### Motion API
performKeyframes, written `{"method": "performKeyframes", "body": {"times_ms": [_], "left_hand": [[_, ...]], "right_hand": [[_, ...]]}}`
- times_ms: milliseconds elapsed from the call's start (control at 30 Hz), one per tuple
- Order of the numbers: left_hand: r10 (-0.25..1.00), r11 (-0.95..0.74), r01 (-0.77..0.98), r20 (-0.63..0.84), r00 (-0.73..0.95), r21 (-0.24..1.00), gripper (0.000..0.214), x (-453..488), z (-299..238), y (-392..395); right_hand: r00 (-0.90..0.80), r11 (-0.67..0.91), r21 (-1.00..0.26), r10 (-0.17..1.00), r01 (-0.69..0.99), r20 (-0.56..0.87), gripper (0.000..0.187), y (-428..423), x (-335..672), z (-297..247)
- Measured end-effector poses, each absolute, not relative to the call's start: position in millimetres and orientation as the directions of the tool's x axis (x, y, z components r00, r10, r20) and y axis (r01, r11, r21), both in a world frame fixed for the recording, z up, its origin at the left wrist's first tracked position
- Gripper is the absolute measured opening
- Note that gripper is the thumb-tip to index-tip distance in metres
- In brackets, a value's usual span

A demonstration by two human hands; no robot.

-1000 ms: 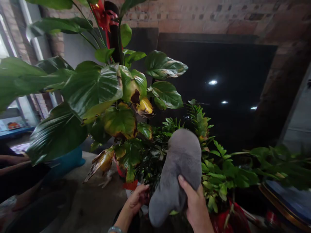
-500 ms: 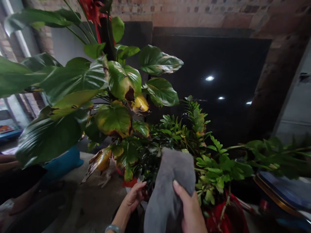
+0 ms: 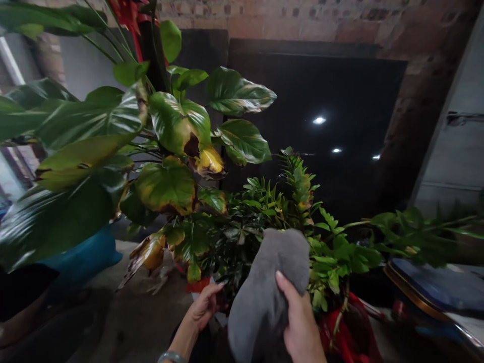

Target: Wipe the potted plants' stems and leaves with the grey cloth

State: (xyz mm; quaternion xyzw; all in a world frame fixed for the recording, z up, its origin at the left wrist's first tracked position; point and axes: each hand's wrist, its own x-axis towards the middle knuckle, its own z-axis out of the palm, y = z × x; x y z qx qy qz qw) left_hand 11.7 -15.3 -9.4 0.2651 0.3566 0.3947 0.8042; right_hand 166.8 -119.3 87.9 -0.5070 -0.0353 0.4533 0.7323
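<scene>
A grey cloth (image 3: 260, 297) hangs folded in front of the plants, with my right hand (image 3: 300, 312) closed round its right side, thumb on top. My left hand (image 3: 206, 305) is just left of the cloth, at the lower edge of a dark-leaved plant (image 3: 234, 242). Its fingers are curled inward, and whatever they hold is hidden in shadow. A pale bracelet circles the left wrist. To the upper left spreads a large-leaved plant (image 3: 177, 121), several of its leaves yellowed or browned at the edges.
Behind stand dark panels (image 3: 321, 101) against a brick wall (image 3: 302, 22). A leafy green plant (image 3: 340, 257) rises on the right above a red wrapping (image 3: 351, 327). Further right is a blue-lidded container (image 3: 427, 287). A blue bag (image 3: 86, 257) and part of another person (image 3: 22, 312) are at left.
The view has shifted a little to the right, so the plants sit further left. The cloth has tilted slightly rightward in my right hand. My left hand keeps nearly the same pose.
</scene>
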Motion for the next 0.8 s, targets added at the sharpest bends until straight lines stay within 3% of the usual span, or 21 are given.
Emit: {"method": "performKeyframes", "body": {"times_ms": [67,167,267,400,533,600,667,733,800], "left_hand": [[0.831,0.539,-0.44,-0.367,0.417,0.718,0.028,12.1,-9.4,-15.1],[0.839,0.527,-0.438,-0.364,0.404,0.728,0.033,11.7,-6.8,-15.8],[0.842,0.526,-0.445,-0.367,0.396,0.725,0.033,10.7,-3.7,-16.5],[0.829,0.549,-0.442,-0.394,0.396,0.71,0.034,10.6,-3.0,-16.4],[0.841,0.524,-0.453,-0.355,0.408,0.721,0.03,12.4,-7.5,-17.0],[0.859,0.497,-0.453,-0.347,0.376,0.74,0.029,12.9,-10.1,-17.3],[0.867,0.485,-0.444,-0.349,0.355,0.753,0.027,13.0,-11.4,-17.3],[0.868,0.483,-0.451,-0.341,0.361,0.751,0.026,12.7,-11.0,-17.2],[0.863,0.491,-0.476,-0.333,0.38,0.73,0.025,12.3,-9.6,-17.2]], "right_hand": [[0.622,0.114,-0.755,0.651,-0.646,-0.435,0.055,-105.2,189.6,103.7],[0.549,0.109,-0.648,0.647,-0.753,-0.529,0.039,-98.0,210.2,97.2],[0.41,-0.031,-0.56,0.648,-0.828,-0.642,0.029,-113.5,203.5,64.8],[0.295,-0.208,-0.66,0.77,-0.722,-0.565,0.039,-140.0,175.4,50.8],[0.312,-0.102,-0.695,0.841,-0.712,-0.442,0.047,-138.4,168.8,101.7],[0.467,0.041,-0.707,0.777,-0.706,-0.422,0.044,-129.3,174.3,125.6],[0.508,0.08,-0.671,0.72,-0.737,-0.472,0.039,-121.5,178.4,132.4],[0.37,-0.042,-0.584,0.736,-0.811,-0.567,0.034,-119.8,176.3,120.6],[0.263,-0.168,-0.581,0.769,-0.797,-0.583,0.032,-125.7,167.2,98.9]]}}
